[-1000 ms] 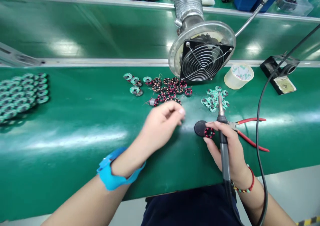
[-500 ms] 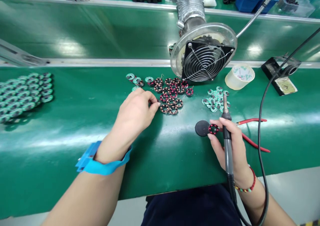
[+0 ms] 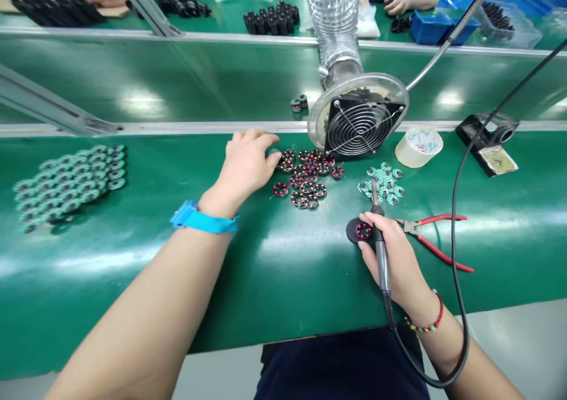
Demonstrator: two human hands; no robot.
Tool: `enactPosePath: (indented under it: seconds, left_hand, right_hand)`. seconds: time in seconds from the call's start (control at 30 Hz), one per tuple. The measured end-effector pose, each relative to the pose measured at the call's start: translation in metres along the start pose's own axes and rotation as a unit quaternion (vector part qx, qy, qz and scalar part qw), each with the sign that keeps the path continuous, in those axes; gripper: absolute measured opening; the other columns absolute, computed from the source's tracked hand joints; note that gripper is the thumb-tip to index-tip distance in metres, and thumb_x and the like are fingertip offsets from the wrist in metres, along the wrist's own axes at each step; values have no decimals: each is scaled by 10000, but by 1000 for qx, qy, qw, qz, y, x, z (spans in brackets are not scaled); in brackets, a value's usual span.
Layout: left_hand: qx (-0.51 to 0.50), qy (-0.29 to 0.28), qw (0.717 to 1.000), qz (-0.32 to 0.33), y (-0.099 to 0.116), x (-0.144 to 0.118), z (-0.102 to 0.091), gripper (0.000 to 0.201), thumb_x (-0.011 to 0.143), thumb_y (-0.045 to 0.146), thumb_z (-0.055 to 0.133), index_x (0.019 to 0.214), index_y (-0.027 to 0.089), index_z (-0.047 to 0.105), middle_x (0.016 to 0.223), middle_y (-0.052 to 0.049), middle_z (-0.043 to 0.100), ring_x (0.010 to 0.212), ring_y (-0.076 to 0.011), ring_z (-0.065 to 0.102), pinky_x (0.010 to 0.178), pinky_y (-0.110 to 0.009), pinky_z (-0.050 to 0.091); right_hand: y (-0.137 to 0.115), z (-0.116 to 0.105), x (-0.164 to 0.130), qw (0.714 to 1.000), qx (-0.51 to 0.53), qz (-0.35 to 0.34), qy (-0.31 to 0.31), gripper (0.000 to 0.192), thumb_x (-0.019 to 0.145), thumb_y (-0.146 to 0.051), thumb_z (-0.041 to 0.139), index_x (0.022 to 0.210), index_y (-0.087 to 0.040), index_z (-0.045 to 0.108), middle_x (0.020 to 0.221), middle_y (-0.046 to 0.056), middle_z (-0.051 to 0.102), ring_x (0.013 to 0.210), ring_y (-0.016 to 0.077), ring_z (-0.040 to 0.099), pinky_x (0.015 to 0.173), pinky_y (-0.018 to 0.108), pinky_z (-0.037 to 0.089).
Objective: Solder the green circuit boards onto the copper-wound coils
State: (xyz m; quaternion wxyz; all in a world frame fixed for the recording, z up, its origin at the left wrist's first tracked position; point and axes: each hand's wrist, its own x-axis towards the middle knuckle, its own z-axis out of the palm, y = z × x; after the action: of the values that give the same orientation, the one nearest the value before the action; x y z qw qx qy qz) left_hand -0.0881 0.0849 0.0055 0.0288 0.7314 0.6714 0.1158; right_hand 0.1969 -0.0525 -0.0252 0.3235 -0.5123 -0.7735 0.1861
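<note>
My left hand reaches over the left end of a cluster of small wound motor stators, its thumb and forefinger apart. A greenish-topped piece shows between those fingertips, mostly hidden by the hand. One stator with a red-dotted ring lies just below it, a thin wire sticking out. My right hand is closed around a soldering iron, tip pointing up and away. With thumb and forefinger it also steadies a red-dotted stator over a round black disc.
Small green circuit boards lie beyond the iron tip. Red-handled pliers, a tape roll and an iron stand are to the right. A fan hood hangs behind. Green-topped pieces stand in rows left. Co-workers' hands are across the bench.
My left hand has moved away and up from the near stators, leaving one red-dotted stator there. My right hand has brought its stator left, over the black disc. The view has tilted up.
</note>
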Motion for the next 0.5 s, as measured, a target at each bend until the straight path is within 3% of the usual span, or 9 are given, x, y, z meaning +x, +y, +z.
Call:
enactPosePath:
  seconds: [0.1,0.27,0.4,0.5]
  left_hand:
    - [29,-21,999,-17,-9,2,7,332,925,318,424,1084,188,685,1187,-152,662,1166,-402,546,956,-571,436]
    - [35,18,998,-40,-5,-13,-3,328,924,337,449,1102,176,672,1253,-187,606,1193,-444,523,964,-621,413]
    - [-48,61,996,40,43,-24,-11,296,931,300,489,1118,148,662,1161,-180,618,1173,-370,542,1001,-543,445]
    - [-120,-26,977,175,94,-27,0,255,913,218,526,1101,119,666,1136,-145,612,1117,-291,568,1013,-448,471]
  right_hand:
    - [0,-2,-4,997,31,-8,67,477,911,-163,587,1363,-232,453,1234,117,667,1147,278,629,948,481,540]
    - [1,-7,-8,981,87,-21,173,509,891,-64,576,1353,-253,478,1214,85,683,1087,229,661,960,446,521]
    - [0,-10,-10,971,100,-34,216,499,883,-41,579,1329,-254,514,1110,54,725,998,211,682,917,423,527]
    - [1,-12,-9,968,98,-32,229,466,891,-58,578,1313,-252,532,1056,45,738,955,207,687,887,418,533]
